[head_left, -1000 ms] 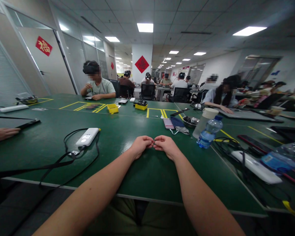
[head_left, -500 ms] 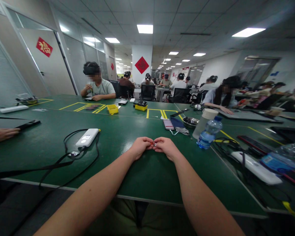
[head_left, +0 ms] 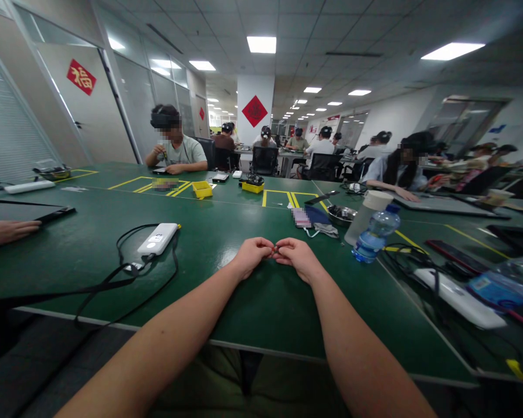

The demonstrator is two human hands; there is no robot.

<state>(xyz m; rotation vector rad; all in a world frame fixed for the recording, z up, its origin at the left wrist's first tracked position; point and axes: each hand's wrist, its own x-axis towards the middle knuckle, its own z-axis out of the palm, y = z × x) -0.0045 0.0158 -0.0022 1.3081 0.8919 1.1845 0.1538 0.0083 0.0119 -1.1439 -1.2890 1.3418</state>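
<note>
My left hand (head_left: 253,255) and my right hand (head_left: 298,258) meet fingertip to fingertip just above the green table (head_left: 226,331). Thumb and fingers of each are closed in a pinch. Between them a tiny reddish object shows only in part, too small and too covered to name. To the left of my hands lies a white power bank (head_left: 159,239) with black cables. On the right stand a clear water bottle (head_left: 375,233) with a blue label and a pale tumbler (head_left: 366,217).
Beyond my hands are a metal bowl (head_left: 340,215), a grey cloth (head_left: 326,230), and yellow trays (head_left: 202,190). A second white power bank (head_left: 459,297) lies at right among cables. A co-worker's hand (head_left: 11,232) rests at far left; others sit across the table.
The view has shifted slightly, so the room sits a little to the right. My hands stay together; less of the reddish object shows between the fingertips.
</note>
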